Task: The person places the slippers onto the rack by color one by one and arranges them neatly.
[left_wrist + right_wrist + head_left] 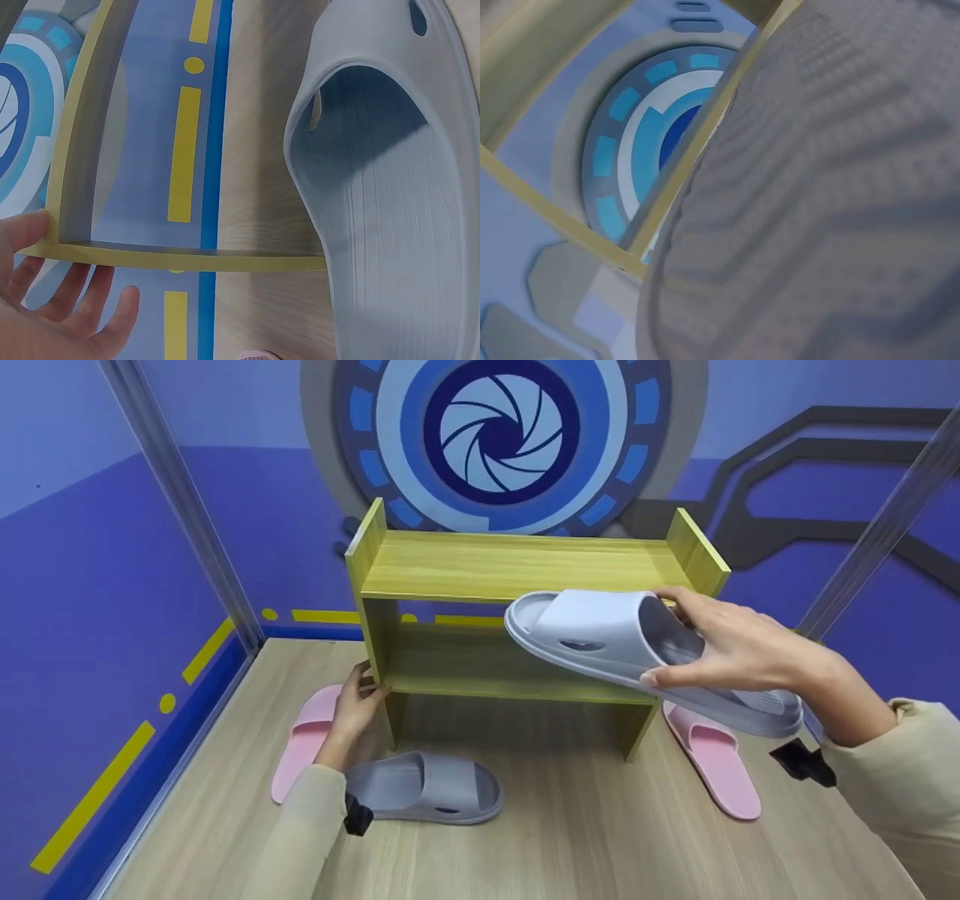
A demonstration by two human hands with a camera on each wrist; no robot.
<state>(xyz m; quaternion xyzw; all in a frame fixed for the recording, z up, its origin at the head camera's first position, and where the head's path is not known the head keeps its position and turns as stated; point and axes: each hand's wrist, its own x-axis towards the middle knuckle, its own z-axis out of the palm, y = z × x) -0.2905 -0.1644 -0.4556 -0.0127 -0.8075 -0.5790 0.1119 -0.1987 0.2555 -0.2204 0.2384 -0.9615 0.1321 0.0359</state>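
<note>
My right hand (pixel 750 649) holds a grey slipper (pixel 600 619) up in front of the shelf's right half, thumb on its near side and fingers at the strap's opening. Its patterned sole (pixel 810 202) fills much of the right wrist view. A small yellow wooden shelf (pixel 517 562) stands on the table. At its left side panel, my left hand (pixel 355 710) grips the edge, thumb on one face and fingers along the other. A second grey slipper (pixel 454 787) lies on the table below the left forearm, toe pointing right; the left wrist view shows its footbed (pixel 405 225) close up.
One pink slipper (pixel 300 746) lies left of the shelf, partly behind the left hand. Another pink slipper (pixel 724 772) lies to the right. Blue patterned walls (pixel 255 532) and metal corner posts (pixel 180 502) enclose the wooden table (pixel 570 825).
</note>
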